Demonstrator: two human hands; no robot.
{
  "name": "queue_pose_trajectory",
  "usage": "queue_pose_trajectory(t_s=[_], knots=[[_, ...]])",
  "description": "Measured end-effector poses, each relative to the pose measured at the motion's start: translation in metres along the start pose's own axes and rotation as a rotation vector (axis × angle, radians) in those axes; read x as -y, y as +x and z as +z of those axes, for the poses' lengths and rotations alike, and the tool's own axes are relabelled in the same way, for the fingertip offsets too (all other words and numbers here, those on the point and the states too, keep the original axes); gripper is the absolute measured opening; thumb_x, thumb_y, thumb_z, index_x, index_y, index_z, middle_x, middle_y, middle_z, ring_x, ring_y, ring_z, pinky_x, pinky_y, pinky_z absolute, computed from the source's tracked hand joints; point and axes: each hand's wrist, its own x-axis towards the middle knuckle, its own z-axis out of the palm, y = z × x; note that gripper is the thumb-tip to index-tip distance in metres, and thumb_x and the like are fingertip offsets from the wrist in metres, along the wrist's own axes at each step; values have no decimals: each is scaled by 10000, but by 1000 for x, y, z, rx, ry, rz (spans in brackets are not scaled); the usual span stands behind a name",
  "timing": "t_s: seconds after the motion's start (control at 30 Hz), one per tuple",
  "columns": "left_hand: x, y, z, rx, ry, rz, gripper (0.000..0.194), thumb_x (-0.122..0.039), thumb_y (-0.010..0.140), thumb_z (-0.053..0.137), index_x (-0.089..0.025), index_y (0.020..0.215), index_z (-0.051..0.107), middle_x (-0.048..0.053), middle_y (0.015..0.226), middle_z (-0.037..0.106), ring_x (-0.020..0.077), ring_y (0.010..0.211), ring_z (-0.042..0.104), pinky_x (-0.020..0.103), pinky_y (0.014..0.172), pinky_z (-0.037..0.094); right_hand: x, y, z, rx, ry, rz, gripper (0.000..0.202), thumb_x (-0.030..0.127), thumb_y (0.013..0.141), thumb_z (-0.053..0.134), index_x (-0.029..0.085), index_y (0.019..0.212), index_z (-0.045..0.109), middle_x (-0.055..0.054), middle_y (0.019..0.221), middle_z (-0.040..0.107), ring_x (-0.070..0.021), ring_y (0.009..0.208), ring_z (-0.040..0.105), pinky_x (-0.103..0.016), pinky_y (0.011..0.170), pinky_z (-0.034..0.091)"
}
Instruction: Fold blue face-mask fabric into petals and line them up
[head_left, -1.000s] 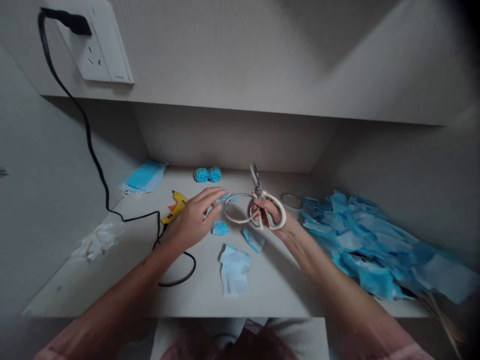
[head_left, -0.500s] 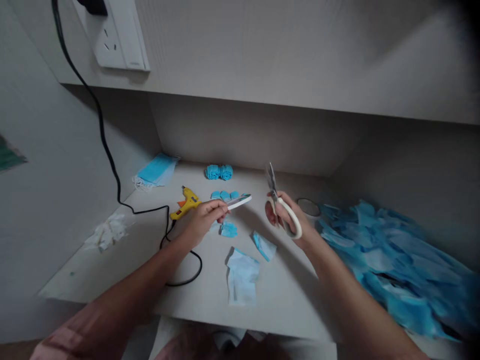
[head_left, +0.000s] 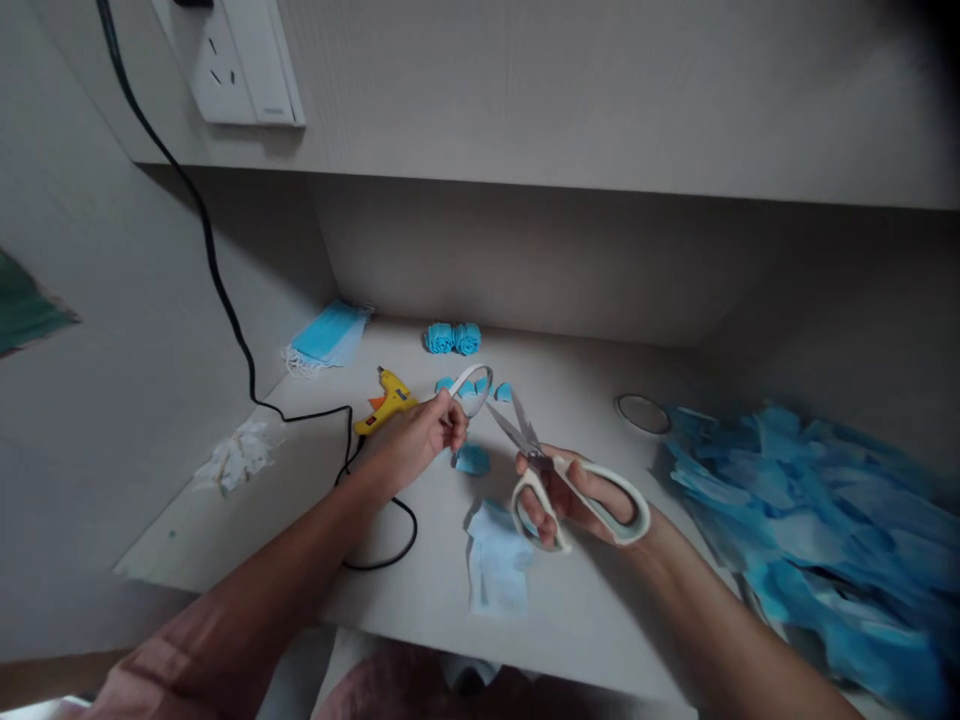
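Observation:
My left hand (head_left: 433, 432) is closed on a thin white ring-shaped band (head_left: 459, 379), pinched near its lower end; whether it is a tape roll I cannot tell. My right hand (head_left: 574, 500) holds a pair of scissors (head_left: 537, 458) with cream handles, blades spread and pointing toward the band. The blade tips are close to the band; a touch cannot be made out. Beneath the hands lie a small blue fabric piece (head_left: 472, 460) and a larger pale blue piece (head_left: 499, 565). Several small blue cut pieces (head_left: 503, 392) form a row behind the band.
A yellow glue gun (head_left: 391, 398) with a black cord (head_left: 217, 270) lies left. Behind are folded blue masks (head_left: 330, 333) and blue rolled rosettes (head_left: 454, 338). White scraps (head_left: 238, 458) lie left; a round rim (head_left: 642, 413) and a blue fabric heap (head_left: 817, 520) are right.
The scissors have come down and left toward the band, turning so the blades point left and spread wider. The white band has tilted upright, showing its loop. The view has shifted slightly.

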Motion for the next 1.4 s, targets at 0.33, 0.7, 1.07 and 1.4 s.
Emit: queue_pose_trajectory(t_s=[0.33, 0.7, 1.07, 1.4], knots=[[12, -3, 1, 125, -8, -69, 480, -598, 860, 524, -125, 854, 607, 65, 765, 590, 149, 658, 534, 288, 644, 436, -4, 4, 8, 31, -39, 81, 533, 608, 841, 570, 141, 1096, 537, -62, 762, 647, -138, 561, 631, -230, 493, 501], [16, -11, 13, 275, 198, -129, 410, -589, 841, 553, -191, 799, 642, 57, 773, 601, 171, 731, 563, 309, 740, 457, -4, 11, 16, 11, -73, 20, 525, 614, 836, 573, 145, 1066, 525, -59, 774, 624, -125, 563, 602, -222, 497, 469], [6, -12, 13, 198, 409, -80, 307, -431, 925, 491, -191, 835, 659, 43, 810, 622, 155, 763, 548, 291, 765, 420, -8, 13, 17, -66, 60, -40, 497, 601, 835, 586, 156, 1054, 554, 50, 567, 486, -64, 391, 394, -175, 360, 328], [-2, -8, 8, 144, 495, -86, 243, -375, 863, 546, -165, 775, 629, -2, 691, 557, 109, 593, 452, 245, 597, 353, -8, 12, 20, -98, 87, -37, 509, 614, 801, 623, 170, 1043, 559, 84, 520, 463, -35, 332, 301, -150, 309, 253]])
